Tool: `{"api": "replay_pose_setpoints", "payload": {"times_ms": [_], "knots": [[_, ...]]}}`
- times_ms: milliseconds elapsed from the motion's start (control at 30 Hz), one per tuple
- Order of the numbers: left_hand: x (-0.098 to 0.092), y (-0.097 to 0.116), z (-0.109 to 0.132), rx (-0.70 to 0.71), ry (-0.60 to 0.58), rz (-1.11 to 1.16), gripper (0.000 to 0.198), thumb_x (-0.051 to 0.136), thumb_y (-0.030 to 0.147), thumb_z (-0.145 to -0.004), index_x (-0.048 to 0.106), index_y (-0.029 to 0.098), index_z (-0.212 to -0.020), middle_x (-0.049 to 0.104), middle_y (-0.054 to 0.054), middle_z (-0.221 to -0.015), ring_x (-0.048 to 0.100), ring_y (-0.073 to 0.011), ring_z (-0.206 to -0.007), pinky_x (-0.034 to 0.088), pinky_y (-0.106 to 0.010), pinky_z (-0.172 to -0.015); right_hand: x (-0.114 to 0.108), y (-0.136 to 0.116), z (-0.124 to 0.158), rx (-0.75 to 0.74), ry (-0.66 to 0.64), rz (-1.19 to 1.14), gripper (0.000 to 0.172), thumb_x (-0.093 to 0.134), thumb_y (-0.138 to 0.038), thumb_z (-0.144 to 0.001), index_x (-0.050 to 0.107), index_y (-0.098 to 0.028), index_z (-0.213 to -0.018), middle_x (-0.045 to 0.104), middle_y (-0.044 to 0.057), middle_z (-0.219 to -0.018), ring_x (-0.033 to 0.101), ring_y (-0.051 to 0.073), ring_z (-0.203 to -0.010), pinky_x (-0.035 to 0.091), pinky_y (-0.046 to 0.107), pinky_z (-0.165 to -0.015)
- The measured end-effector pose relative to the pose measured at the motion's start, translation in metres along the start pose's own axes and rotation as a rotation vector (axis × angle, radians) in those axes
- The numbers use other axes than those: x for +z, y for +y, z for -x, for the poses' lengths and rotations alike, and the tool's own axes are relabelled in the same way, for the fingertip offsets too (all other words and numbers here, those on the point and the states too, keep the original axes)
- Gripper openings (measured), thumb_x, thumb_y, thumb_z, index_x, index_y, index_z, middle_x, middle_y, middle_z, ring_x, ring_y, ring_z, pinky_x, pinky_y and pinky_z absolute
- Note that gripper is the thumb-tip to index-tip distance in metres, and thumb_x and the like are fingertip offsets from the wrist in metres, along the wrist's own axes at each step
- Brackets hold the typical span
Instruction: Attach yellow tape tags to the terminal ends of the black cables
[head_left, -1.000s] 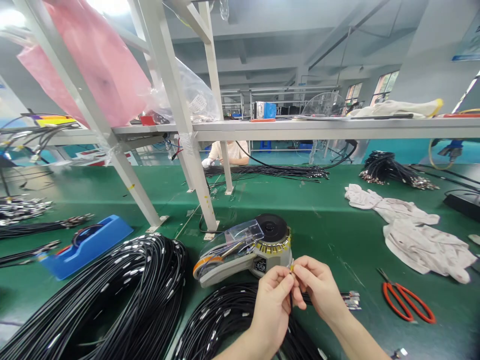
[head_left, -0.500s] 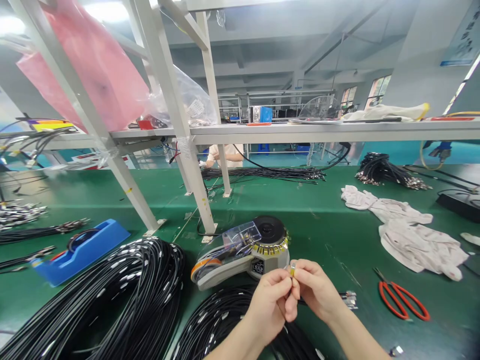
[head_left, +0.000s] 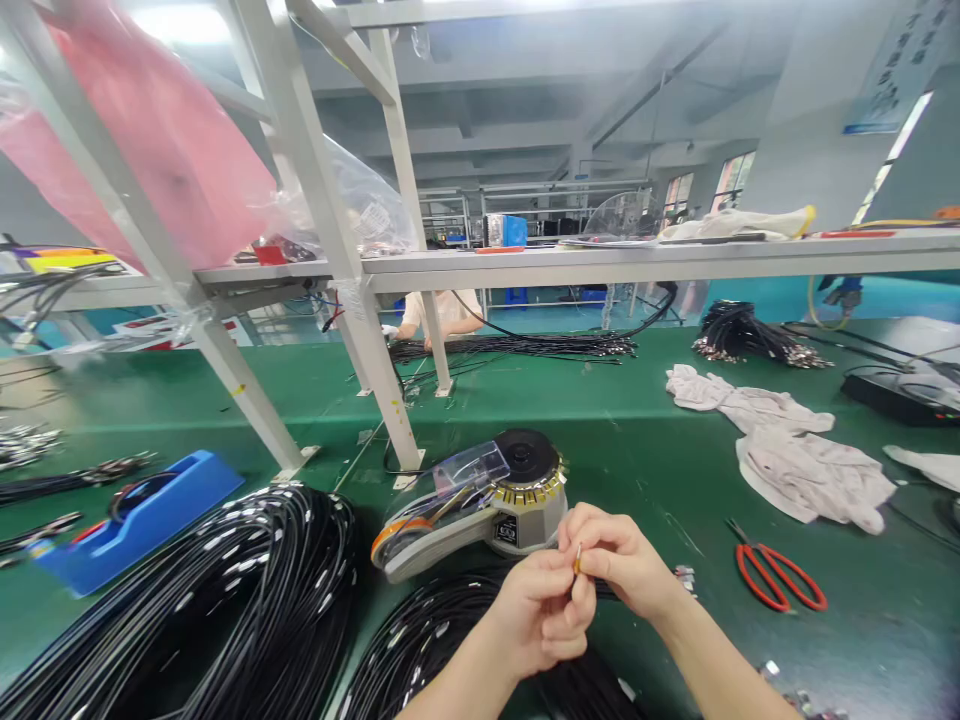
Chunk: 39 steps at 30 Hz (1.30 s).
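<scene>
My left hand point(head_left: 541, 605) is closed in a pinch around the end of a black cable, mostly hidden by the fingers. Fingertips of my right hand point(head_left: 619, 560) press a small piece of yellow tape point(head_left: 577, 562) against that cable end. Both hands meet just in front of a round tape dispenser point(head_left: 525, 490), whose black disc is ringed with short yellow tape strips. Below the hands lies a coil of black cables point(head_left: 420, 640) with white labels, partly covered by my forearms.
To the left, a larger cable coil point(head_left: 247, 600) lies beside a blue tape holder point(head_left: 150, 525). Red-handled cutters point(head_left: 776, 575) and white gloves point(head_left: 810, 470) are on the right. White shelf posts point(head_left: 375, 330) rise behind the dispenser. A co-worker's arms point(head_left: 442, 318) show beyond the shelf.
My right fingers have curled over the yellow tape, which now shows as a narrower strip. The silver connector piece seen earlier is hidden. The whole view has shifted slightly, moving the surroundings left.
</scene>
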<state>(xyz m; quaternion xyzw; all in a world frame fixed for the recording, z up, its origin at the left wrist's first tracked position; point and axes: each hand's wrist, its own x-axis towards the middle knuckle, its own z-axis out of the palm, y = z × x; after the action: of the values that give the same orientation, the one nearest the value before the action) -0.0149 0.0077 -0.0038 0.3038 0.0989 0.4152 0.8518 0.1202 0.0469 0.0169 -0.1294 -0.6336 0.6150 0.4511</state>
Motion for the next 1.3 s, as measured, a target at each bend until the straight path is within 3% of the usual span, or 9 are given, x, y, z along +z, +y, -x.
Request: {"api": "replay_pose_setpoints", "payload": {"times_ms": [100, 200, 367, 500, 567, 800, 933, 1100, 1300], "knots": [[0.007, -0.006, 0.000, 0.018, 0.034, -0.128, 0.022, 0.058, 0.030, -0.075, 0.055, 0.010, -0.065, 0.048, 0.002, -0.048, 0.033, -0.0029, -0.029, 0.026, -0.017, -0.032, -0.014, -0.014, 0.002, 0.044, -0.069, 0.167, 0.011, 0.065, -0.029, -0.075, 0.072, -0.021, -0.075, 0.059, 0.004, -0.076, 0.056, 0.019, -0.075, 0.044, 0.032, -0.069], [0.018, -0.020, 0.001, 0.022, 0.118, -0.566, 0.010, 0.057, 0.021, -0.073, 0.059, 0.012, -0.071, 0.059, -0.003, -0.064, 0.055, -0.0117, -0.059, 0.041, -0.023, -0.058, -0.037, -0.027, 0.010, 0.152, 0.069, 0.439, 0.014, 0.064, -0.028, -0.075, 0.072, -0.019, -0.068, 0.061, 0.003, -0.072, 0.056, 0.017, -0.067, 0.042, 0.027, -0.061], [0.012, -0.053, -0.011, -0.137, -0.024, -1.420, 0.038, 0.053, 0.014, -0.069, 0.055, 0.022, -0.107, 0.060, -0.001, -0.096, 0.055, -0.0147, -0.080, 0.042, -0.026, -0.070, -0.079, -0.019, 0.039, 0.197, 0.432, 0.596, 0.018, 0.060, -0.031, -0.076, 0.069, -0.019, -0.066, 0.061, 0.001, -0.060, 0.056, 0.018, -0.066, 0.041, 0.028, -0.065], [-0.009, -0.073, -0.048, -0.049, 0.090, -2.051, 0.024, 0.050, 0.022, -0.078, 0.055, 0.021, -0.101, 0.058, -0.003, -0.096, 0.055, -0.0186, -0.086, 0.044, -0.030, -0.076, -0.101, 0.001, 0.059, 0.180, 0.627, 0.601, 0.025, 0.057, -0.038, -0.076, 0.066, -0.018, -0.066, 0.057, 0.001, -0.053, 0.056, 0.019, -0.065, 0.041, 0.031, -0.070], [-0.017, -0.079, -0.069, -0.026, 0.133, -2.142, 0.020, 0.051, 0.023, -0.078, 0.056, 0.017, -0.096, 0.057, -0.007, -0.096, 0.054, -0.0229, -0.090, 0.044, -0.035, -0.076, -0.108, 0.009, 0.064, 0.174, 0.678, 0.597, 0.025, 0.058, -0.040, -0.075, 0.066, -0.018, -0.068, 0.056, 0.000, -0.052, 0.055, 0.018, -0.061, 0.042, 0.030, -0.069], [-0.020, -0.090, -0.101, 0.014, 0.112, -2.177, 0.019, 0.040, 0.008, -0.079, 0.057, 0.009, -0.088, 0.059, -0.014, -0.086, 0.057, -0.0242, -0.079, 0.045, -0.036, -0.065, -0.123, 0.017, 0.072, 0.211, 0.725, 0.613, 0.023, 0.060, -0.039, -0.073, 0.066, -0.016, -0.072, 0.055, -0.001, -0.050, 0.051, 0.015, -0.052, 0.041, 0.028, -0.058], [-0.010, -0.074, -0.097, 0.076, 0.248, -2.120, 0.012, 0.044, 0.012, -0.076, 0.054, 0.010, -0.083, 0.060, -0.012, -0.082, 0.057, -0.0236, -0.079, 0.044, -0.035, -0.066, -0.116, 0.007, 0.071, 0.219, 0.684, 0.615, 0.024, 0.060, -0.038, -0.073, 0.066, -0.015, -0.072, 0.057, 0.000, -0.054, 0.053, 0.017, -0.056, 0.041, 0.028, -0.059], [0.002, -0.048, -0.073, 0.144, 0.348, -1.972, 0.006, 0.042, 0.018, -0.079, 0.046, 0.018, -0.075, 0.055, 0.003, -0.063, 0.054, -0.0113, -0.059, 0.042, -0.021, -0.055, -0.091, -0.015, 0.066, 0.194, 0.542, 0.584, 0.024, 0.058, -0.039, -0.076, 0.067, -0.017, -0.070, 0.062, 0.002, -0.064, 0.057, 0.018, -0.064, 0.044, 0.028, -0.064], [0.014, -0.031, -0.048, 0.105, 0.390, -1.269, 0.011, 0.041, 0.019, -0.077, 0.045, 0.020, -0.087, 0.045, 0.007, -0.059, 0.045, -0.0083, -0.042, 0.037, -0.018, -0.036, -0.061, -0.033, 0.053, 0.157, 0.339, 0.557, 0.017, 0.059, -0.034, -0.077, 0.064, -0.018, -0.076, 0.059, 0.000, -0.064, 0.054, 0.015, -0.059, 0.043, 0.025, -0.056]]}}
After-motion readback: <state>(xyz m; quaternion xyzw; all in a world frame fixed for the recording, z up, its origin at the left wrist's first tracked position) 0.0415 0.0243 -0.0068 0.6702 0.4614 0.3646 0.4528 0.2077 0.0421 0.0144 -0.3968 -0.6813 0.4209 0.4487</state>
